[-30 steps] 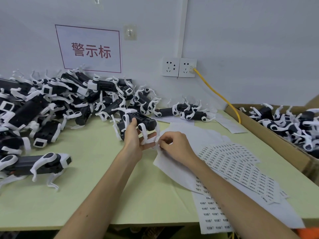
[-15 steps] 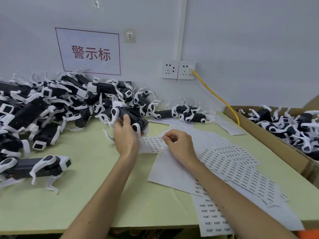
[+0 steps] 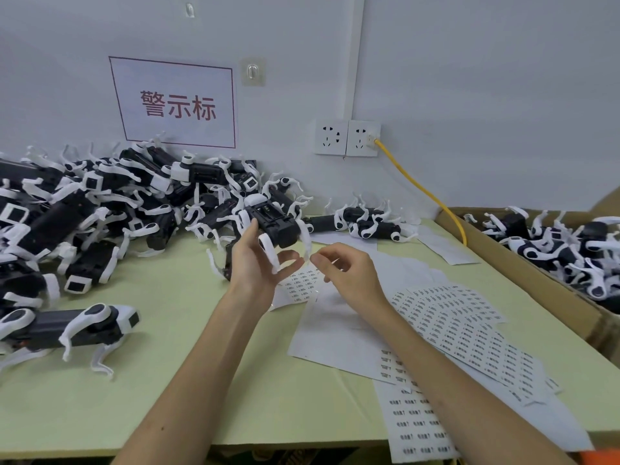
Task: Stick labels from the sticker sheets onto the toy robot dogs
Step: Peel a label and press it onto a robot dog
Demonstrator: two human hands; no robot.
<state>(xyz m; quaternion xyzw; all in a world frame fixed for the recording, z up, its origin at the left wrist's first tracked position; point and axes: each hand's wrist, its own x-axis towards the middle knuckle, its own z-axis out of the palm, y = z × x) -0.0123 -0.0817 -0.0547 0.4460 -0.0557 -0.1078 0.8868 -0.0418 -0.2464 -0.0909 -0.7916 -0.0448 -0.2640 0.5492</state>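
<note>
At nine to ten o'clock the heap of toy robot dogs (image 3: 100, 209) crowds the table (image 3: 167, 380). Their white legs are tangled, so I judge that drawing one out could drag its neighbours along.

Near the centre, the left hand (image 3: 258, 263) grips one toy robot dog (image 3: 271, 226) from below and holds it clear of the table. The thumb is on its flank and the fingers curl beneath a white leg. That hold looks light to me, and partly on a jointed leg. I reckon the dog could twist or slip once it is pressed.

At three o'clock of it, the right hand (image 3: 349, 273) has thumb and forefinger drawn narrow, as in a pinch. Whether a label sits between them I cannot tell. If one does, it could curl onto the fingertip or land crooked.

At four to five o'clock the sticker sheets (image 3: 463, 323) lie fanned. One overhangs the near edge, where a forearm could sweep it off.
</note>
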